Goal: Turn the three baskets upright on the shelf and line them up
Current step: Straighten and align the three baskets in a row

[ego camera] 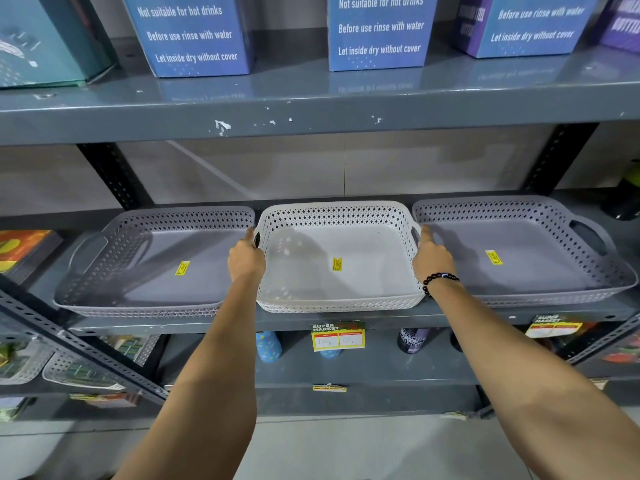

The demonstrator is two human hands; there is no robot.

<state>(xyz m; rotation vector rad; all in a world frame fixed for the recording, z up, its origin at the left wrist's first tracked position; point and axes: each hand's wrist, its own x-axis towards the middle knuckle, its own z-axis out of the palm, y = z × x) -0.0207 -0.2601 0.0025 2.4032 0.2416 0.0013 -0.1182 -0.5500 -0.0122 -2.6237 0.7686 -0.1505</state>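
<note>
Three shallow perforated baskets stand upright, side by side, on the grey middle shelf (298,322). The left grey basket (156,289) and the right grey basket (540,292) flank the white basket (339,299); each has a yellow sticker inside. My left hand (246,256) grips the white basket's left handle. My right hand (431,256), with a dark bead bracelet on the wrist, holds its right handle. The three front rims sit roughly in one row, and the rims nearly touch.
Blue printed boxes (379,32) stand on the shelf above. A yellow price tag (338,337) hangs on the shelf's front edge. Bottles (268,346) and more baskets (79,372) sit on the lower shelf. Black slotted uprights (114,174) stand behind the baskets.
</note>
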